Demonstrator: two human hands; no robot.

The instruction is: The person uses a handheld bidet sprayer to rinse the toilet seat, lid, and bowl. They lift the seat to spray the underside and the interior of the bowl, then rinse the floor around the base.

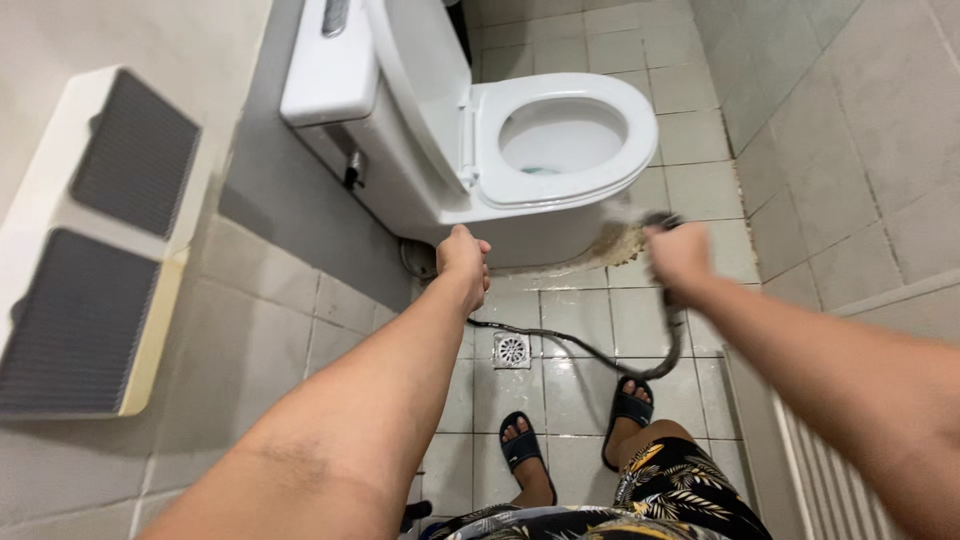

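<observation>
Holding a spray hose (600, 355) in my right hand (678, 258), grip closed on its head, aimed at the toilet (520, 170) base. Left hand (463, 258): fisted, apparently empty, just before the toilet. Stain (615, 243) at the base still brown and wet; rinsing seems unfinished. Floor drain (511, 350) lies nearer me than the toilet; hose loops beside it, near my sandals (627, 408), a possible snag.

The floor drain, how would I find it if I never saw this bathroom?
Start at the white toilet and look at the tiled floor before it. The floor drain, beside the dark hose, is a small square metal grate, unlike the plain tiles around it.
</observation>
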